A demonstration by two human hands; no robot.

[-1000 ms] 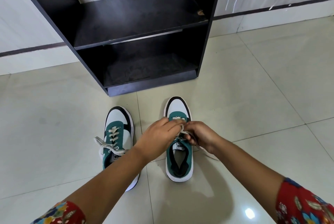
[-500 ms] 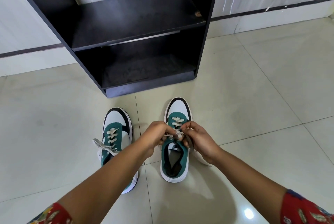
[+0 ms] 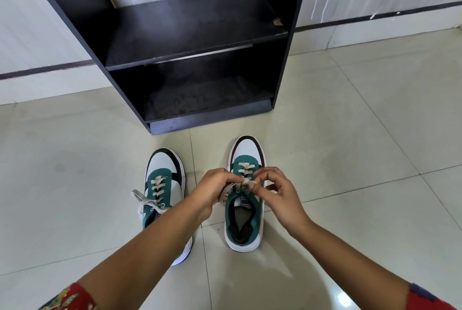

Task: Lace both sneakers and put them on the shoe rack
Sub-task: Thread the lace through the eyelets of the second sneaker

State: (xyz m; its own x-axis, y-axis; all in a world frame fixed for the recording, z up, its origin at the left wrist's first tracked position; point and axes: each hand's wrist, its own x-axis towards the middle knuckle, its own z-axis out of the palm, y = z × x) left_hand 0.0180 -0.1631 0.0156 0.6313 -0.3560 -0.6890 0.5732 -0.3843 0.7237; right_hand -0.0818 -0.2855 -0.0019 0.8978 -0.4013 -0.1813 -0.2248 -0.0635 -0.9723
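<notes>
Two green, white and black sneakers stand side by side on the floor, toes toward the rack. The left sneaker [image 3: 162,184] is laced, its cream lace ends lying loose over its left side; my left forearm hides its heel. Over the right sneaker [image 3: 246,212] both hands pinch the cream lace [image 3: 243,180] near its upper eyelets. My left hand [image 3: 212,189] grips a lace end that hangs beneath it. My right hand [image 3: 280,192] pinches the lace from the right. The black shoe rack [image 3: 200,42] stands just beyond, both shelves bare.
Cream floor tiles surround the shoes on every side. The rack stands against a pale wall with a dark stripe [image 3: 375,15]. Its lower shelf [image 3: 207,99] looks dusty, and its upper shelf has chipped spots at the right end.
Both hands have shifted slightly down the right sneaker, uncovering more of its laced eyelets. The lace end now hangs below my left hand. The sneakers have stayed in place.
</notes>
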